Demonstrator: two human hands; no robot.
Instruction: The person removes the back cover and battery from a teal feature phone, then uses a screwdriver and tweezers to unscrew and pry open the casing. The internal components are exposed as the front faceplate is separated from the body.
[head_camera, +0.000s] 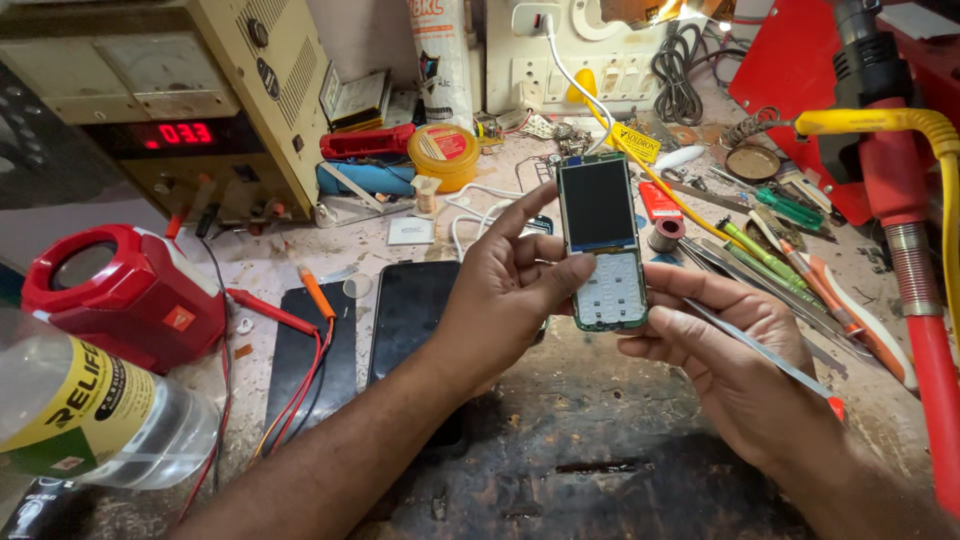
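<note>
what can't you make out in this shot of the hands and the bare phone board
Head view only:
- Back of the phone board: turned away from the camera.
- Its lower left edge: covered by the left hand thumb.
- Tip of the metal tweezers in the right hand: hidden behind that hand's fingers.
- Dark phone lying on the bench: its lower part is hidden by the left forearm.
- Clear plastic bottle: cut off by the left frame edge.

phone board (601, 243) | green edges, dark blank screen on top, pale key pad w/ small round dots below | no cover on, insides shown | held upright above bench, screen facing up, betw. both hands | thin metal tweezers (760, 350) | silver, long, slim | held slanting, tip near board's lower right side
</note>
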